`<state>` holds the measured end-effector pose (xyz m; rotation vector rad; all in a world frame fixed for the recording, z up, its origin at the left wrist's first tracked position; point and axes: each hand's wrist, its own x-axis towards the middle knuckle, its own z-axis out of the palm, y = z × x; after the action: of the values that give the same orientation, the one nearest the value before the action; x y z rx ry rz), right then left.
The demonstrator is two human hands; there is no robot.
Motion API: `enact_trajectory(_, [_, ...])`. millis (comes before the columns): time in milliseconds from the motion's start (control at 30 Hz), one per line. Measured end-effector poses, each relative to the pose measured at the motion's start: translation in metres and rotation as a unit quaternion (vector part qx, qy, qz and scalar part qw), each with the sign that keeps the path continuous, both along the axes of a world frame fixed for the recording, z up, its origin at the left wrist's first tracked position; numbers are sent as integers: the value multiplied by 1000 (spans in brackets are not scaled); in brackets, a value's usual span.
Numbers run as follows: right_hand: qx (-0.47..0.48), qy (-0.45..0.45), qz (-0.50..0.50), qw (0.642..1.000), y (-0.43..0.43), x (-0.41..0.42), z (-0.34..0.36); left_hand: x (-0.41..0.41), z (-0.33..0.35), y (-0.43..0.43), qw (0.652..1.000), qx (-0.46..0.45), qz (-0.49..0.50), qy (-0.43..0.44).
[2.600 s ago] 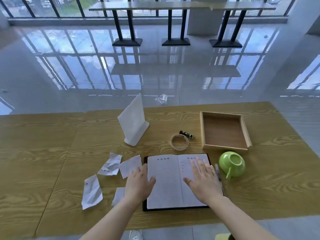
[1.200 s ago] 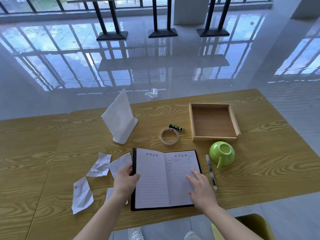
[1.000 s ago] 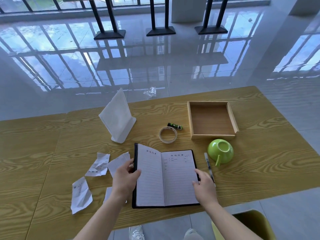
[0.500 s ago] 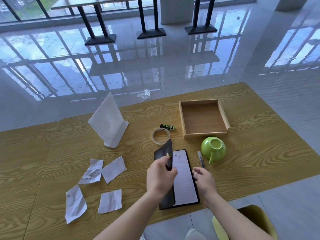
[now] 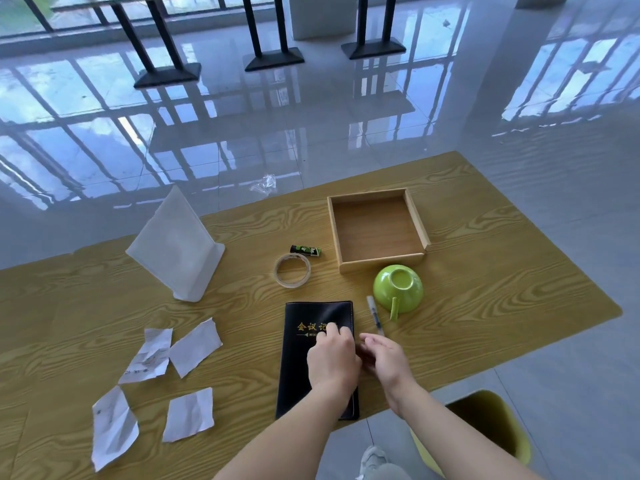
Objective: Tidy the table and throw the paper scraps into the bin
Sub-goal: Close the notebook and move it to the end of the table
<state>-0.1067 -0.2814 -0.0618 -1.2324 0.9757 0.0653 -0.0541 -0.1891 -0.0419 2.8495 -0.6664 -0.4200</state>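
Several crumpled white paper scraps lie on the wooden table (image 5: 485,289) at the left: two side by side (image 5: 147,356), (image 5: 195,346) and two nearer the front edge (image 5: 114,426), (image 5: 188,414). A black notebook (image 5: 301,362) with gold lettering lies closed in front of me. My left hand (image 5: 332,362) rests palm down on its cover. My right hand (image 5: 384,358) sits at the notebook's right edge, fingers loosely curled, holding nothing I can see. A yellow-green bin (image 5: 491,420) stands on the floor below the table's front right edge.
A pen (image 5: 375,315) lies right of the notebook, beside an upturned green cup (image 5: 398,287). Behind are a wooden tray (image 5: 381,263), a tape ring (image 5: 292,270), a small black-green stick (image 5: 305,250) and a white sign stand (image 5: 176,244). A plastic wrapper (image 5: 265,183) lies on the floor.
My left hand folded the notebook's left cover over to the right, and the notebook went from open to closed. My right hand stayed at its right edge. The view tilted further down.
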Motion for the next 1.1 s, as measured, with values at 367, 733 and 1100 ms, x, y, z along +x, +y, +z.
enact_trajectory(367, [2, -14, 56, 998, 2, 3, 0, 3, -15, 77, 996, -75, 27, -50])
enact_trajectory(733, [-175, -27, 242, 954, 14, 37, 7, -10, -25, 149, 993, -99, 21, 60])
enact_trajectory(1100, [-526, 105, 277, 797, -40, 1, -4, -17, -32, 148, 999, -26, -21, -35])
